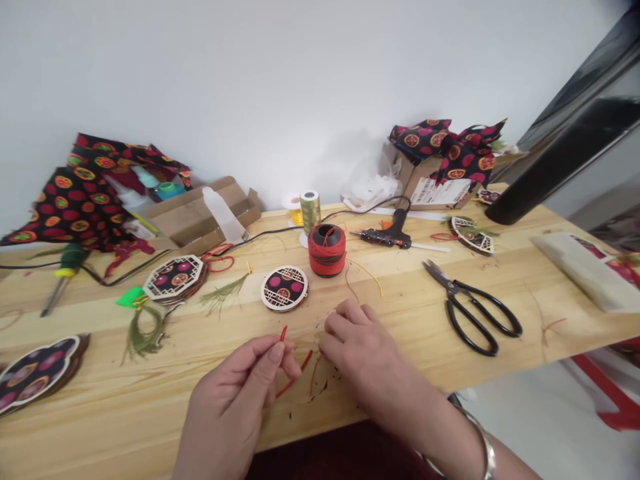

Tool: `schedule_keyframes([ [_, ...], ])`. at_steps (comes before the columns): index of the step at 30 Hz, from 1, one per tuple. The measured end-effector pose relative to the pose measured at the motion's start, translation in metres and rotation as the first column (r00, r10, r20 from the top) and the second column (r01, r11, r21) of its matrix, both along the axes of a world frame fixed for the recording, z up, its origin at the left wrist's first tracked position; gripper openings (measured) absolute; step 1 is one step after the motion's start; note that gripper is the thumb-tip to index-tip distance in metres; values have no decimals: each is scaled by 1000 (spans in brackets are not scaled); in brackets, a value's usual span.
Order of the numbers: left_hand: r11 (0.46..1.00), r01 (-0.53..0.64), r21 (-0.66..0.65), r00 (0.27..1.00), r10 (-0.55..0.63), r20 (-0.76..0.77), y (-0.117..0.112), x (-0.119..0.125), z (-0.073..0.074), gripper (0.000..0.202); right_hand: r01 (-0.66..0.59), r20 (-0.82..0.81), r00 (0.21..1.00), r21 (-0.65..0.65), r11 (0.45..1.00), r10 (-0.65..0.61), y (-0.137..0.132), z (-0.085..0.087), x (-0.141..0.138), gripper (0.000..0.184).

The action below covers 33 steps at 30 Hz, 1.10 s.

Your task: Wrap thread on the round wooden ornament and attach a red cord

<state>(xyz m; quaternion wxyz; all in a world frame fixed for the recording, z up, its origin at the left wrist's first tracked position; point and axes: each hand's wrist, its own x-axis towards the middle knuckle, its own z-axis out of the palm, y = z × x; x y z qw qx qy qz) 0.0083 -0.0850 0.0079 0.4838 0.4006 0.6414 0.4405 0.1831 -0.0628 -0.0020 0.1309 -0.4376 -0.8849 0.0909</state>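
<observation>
FORWARD ROUTE OBSTRUCTED

Upright red-and-black thread spool [327, 259] blocks passage ahead of the right hand [361, 347]. Passable: pale wooden counter [400, 287] between spool and black-handled metal scissors [470, 305], up to the black glue gun [393, 233]. Round lattice-framed fabric disc [285, 289] lies ahead of the left hand [240, 390].

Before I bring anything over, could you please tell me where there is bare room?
Bare wood shows at front left, between the cloud-shaped piece and left hand, and in a smaller patch between the right hand and scissors. The back is crowded: open box, green thread spool, glue gun. Red cord shows between the hands.
</observation>
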Motion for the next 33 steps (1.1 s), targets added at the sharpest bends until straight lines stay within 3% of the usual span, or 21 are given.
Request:
schedule_keyframes([
  [3,1000,-15,-8,1000,15,12,1,1,-2,27,-14,-37,999,0,1000,14,0,-1,1,6],
  [6,998,-50,-24,990,53,131,2,3,-4,28,77,-256,962,-68,995,-92,-1,-4,1,14],
  [9,996,-69,-54,957,82,280,5,6,-5,25,208,-540,781,-246,947,-312,-4,-4,0,18],
  [12,996,-65,-67,929,85,361,6,9,-3,22,248,-659,568,-435,866,-494,-8,-2,-4,14],
  [14,995,-58,-81,922,85,379,6,12,-2,22,257,-684,469,-500,827,-559,-10,-1,-8,14],
  [16,994,-35,-106,914,75,399,6,15,-2,21,288,-721,412,-478,830,-558,-12,-1,-13,14],
  [19,987,50,-150,888,25,459,6,18,-2,20,323,-773,443,-334,885,-454,-16,-3,-21,14],
  [23,977,131,-166,852,-26,523,4,20,-4,23,278,-738,591,-194,941,-326,-25,-7,-28,15],
  [26,977,131,-168,836,-18,549,4,19,-4,22,255,-692,665,-143,956,-281,-29,-8,-30,17],
  [33,976,108,-192,824,20,567,6,20,-4,19,237,-645,739,-23,971,-195,-27,-7,-29,18],
])
